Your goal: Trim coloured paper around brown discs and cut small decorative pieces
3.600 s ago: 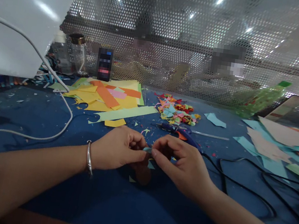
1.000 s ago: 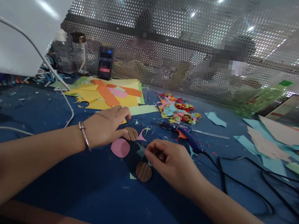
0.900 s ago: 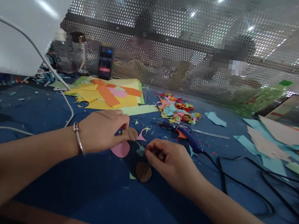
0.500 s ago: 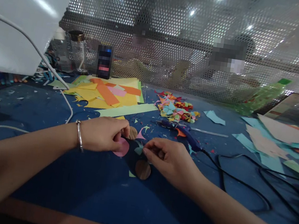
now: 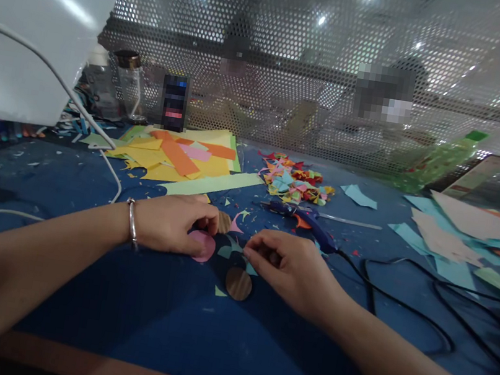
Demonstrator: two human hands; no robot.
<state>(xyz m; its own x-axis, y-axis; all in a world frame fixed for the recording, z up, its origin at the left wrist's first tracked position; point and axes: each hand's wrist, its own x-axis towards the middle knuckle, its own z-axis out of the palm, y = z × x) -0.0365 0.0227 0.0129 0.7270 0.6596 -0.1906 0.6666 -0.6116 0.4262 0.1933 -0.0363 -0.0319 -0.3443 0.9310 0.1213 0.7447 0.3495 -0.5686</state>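
Note:
My left hand (image 5: 179,224), with a silver bangle at the wrist, has its thumb over the edge of a pink paper circle (image 5: 204,247) and its fingers curled. Just past its fingertips lies a brown wood-grain disc (image 5: 224,223). My right hand (image 5: 289,270) is closed in a pinch; what sits between thumb and forefinger is too small to make out. Small blue-green paper scraps (image 5: 225,251) lie beside those fingertips. Nearer to me is a second brown disc (image 5: 238,284), next to a pale green scrap (image 5: 220,291).
A blue glue gun (image 5: 314,225) with a black cable (image 5: 405,308) lies beyond my right hand. Farther back are a heap of paper clippings (image 5: 295,182) and yellow sheets (image 5: 142,152). Coloured sheets (image 5: 449,239) lie right; a perforated metal screen (image 5: 271,109) stands behind.
My right hand has moved slightly right, leaving a gap between its fingertips and the blue-green scrap. The left hand and pink circle have shifted only a little.

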